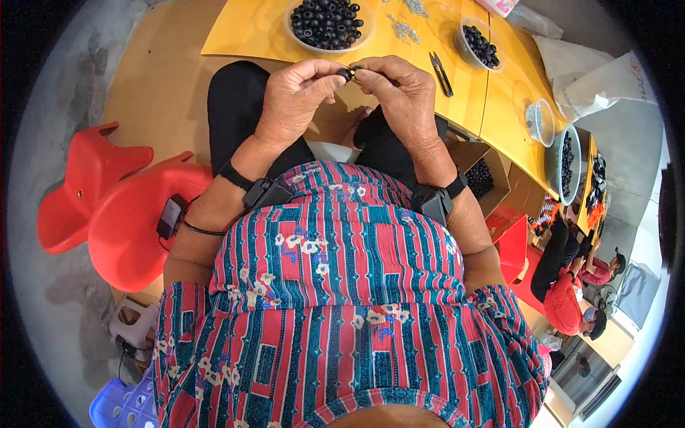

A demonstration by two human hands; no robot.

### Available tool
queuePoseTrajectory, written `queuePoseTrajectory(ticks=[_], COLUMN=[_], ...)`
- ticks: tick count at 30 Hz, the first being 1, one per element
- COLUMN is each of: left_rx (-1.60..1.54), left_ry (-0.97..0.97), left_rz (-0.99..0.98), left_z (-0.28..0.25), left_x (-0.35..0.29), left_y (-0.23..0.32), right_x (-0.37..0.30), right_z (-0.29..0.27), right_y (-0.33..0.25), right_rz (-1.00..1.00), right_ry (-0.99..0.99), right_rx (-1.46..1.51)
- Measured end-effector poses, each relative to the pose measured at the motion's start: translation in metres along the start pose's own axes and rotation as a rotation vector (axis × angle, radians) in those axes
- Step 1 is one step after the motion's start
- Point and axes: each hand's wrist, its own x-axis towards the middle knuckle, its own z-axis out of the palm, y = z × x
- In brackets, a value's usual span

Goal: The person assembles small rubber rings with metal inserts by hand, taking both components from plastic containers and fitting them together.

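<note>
My left hand (303, 96) pinches a small, round black bead-like piece (344, 74) between thumb and forefinger. Meeting it at the table's near edge, my right hand (405, 98) closes thumb and fingers on a second small dark part, which its fingertips mostly hide. A glint of yellowish colour shows between the two parts. Just beyond my hands stands a clear plastic bowl (330, 44) heaped with round black pieces (321, 21), some with holes. Black-handled snips (441, 74) lie right of my right hand.
Small clear bits (405, 33) lie on the yellow table (242, 32). Farther right stand another bowl of black pieces (481, 46), a tub of clear bits (540, 121) and a larger basin (567, 164). An open cardboard box (492, 178) sits below. Red chairs (135, 228) are left; people in red (564, 303) sit right.
</note>
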Motion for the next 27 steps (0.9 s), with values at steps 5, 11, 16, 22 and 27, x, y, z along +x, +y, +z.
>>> queuePoseTrajectory(ticks=[5, 11, 16, 22, 27], left_rx=[-0.004, 0.038, -0.016, -0.018, 0.046], left_ry=[-0.003, 0.027, 0.032, 0.015, 0.01], left_rz=[-0.007, 0.018, 0.001, -0.024, 0.02], left_z=[0.0, 0.002, 0.003, 0.003, 0.003], left_x=[0.0, -0.001, -0.002, 0.002, 0.004], left_y=[0.001, 0.0, -0.001, 0.0, 0.001], right_x=[0.001, -0.003, -0.006, -0.002, -0.002], right_z=[0.0, 0.007, 0.012, 0.011, 0.011], right_y=[0.0, -0.009, -0.003, -0.002, 0.002], right_rz=[-0.042, -0.248, -0.267, -0.317, -0.305], right_ry=[0.014, 0.097, 0.168, 0.184, 0.198], right_rx=[-0.036, -0.264, -0.221, -0.244, -0.239])
